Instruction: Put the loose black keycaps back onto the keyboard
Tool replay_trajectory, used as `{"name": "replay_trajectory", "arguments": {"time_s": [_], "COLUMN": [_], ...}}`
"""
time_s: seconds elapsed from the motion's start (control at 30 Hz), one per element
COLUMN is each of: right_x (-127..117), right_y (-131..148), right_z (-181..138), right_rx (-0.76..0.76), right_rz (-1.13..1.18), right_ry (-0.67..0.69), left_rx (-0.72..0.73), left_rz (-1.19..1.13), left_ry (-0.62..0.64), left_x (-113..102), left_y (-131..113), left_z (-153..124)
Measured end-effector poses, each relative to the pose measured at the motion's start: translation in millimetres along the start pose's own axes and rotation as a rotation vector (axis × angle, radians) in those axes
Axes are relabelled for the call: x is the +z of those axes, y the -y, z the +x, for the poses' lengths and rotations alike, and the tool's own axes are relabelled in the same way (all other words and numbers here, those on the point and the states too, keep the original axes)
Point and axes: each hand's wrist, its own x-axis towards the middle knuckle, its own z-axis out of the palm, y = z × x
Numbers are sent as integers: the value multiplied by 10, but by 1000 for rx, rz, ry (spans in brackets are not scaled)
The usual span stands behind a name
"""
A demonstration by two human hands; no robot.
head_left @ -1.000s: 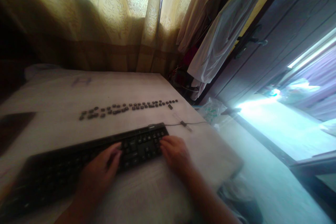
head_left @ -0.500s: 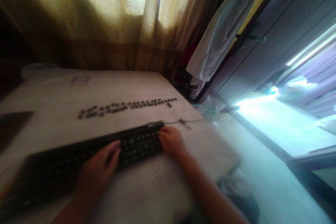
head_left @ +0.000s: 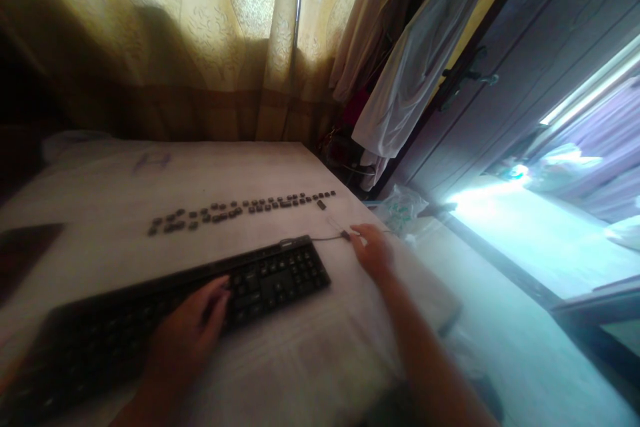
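A black keyboard (head_left: pixel 275 280) lies slantwise across the near part of the table, its left end blurred and dark. Over its middle keys rests my left hand (head_left: pixel 193 323), fingers curled with thumb and forefinger close together; whatever may be between them is too dark to make out. Just past the keyboard's right end, my right hand (head_left: pixel 373 250) has thumb and fingertips closed at a thin tool (head_left: pixel 345 235) with a dark middle and pale, thin ends. Farther back, several loose black keycaps (head_left: pixel 230 213) lie in uneven rows, with a larger dark piece (head_left: pixel 321 205) near their right end.
The white-covered table (head_left: pixel 240 167) reaches back to a yellow curtain (head_left: pixel 200 33). A dark flat object (head_left: pixel 30 247) lies at the left. The keyboard's cable (head_left: pixel 325 238) runs right, past the tool. Clothes (head_left: pixel 400 93) hang beside a door (head_left: pixel 500 93), above a plastic bag (head_left: pixel 403 203).
My right hand has left the keyboard's right end and moved right to the thin tool. My left hand stays on the keyboard. The view has shifted slightly.
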Motion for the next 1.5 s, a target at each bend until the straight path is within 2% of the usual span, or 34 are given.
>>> {"name": "replay_trajectory", "arguments": {"time_s": [0.13,0.27,0.43,0.63,0.7,0.8,1.0,1.23,1.5], "right_x": [43,161,210,62,68,206,598,715,723], "right_y": [-278,-331,-289,-281,-200,6,325,315,305], "right_z": [122,188,221,311,434,684,1003,1024,1030], "right_rx": [172,208,158,162,133,42,-71,13,180], "right_rz": [-175,-217,-216,-283,-292,-273,-255,-271,-152], "right_ry": [208,334,328,252,219,210,342,417,387], "left_rx": [161,374,466,571,585,573,567,529,449], "left_rz": [59,146,301,436,437,421,431,404,368], "left_ry": [-65,-126,-129,-76,-62,-43,-34,-12,72], "left_x": [21,31,71,176,200,211,163,142,173], "left_y": [11,29,122,218,225,223,161,69,113], "left_z": [-21,-51,-25,12,5,-10,-24,-23,-58]}}
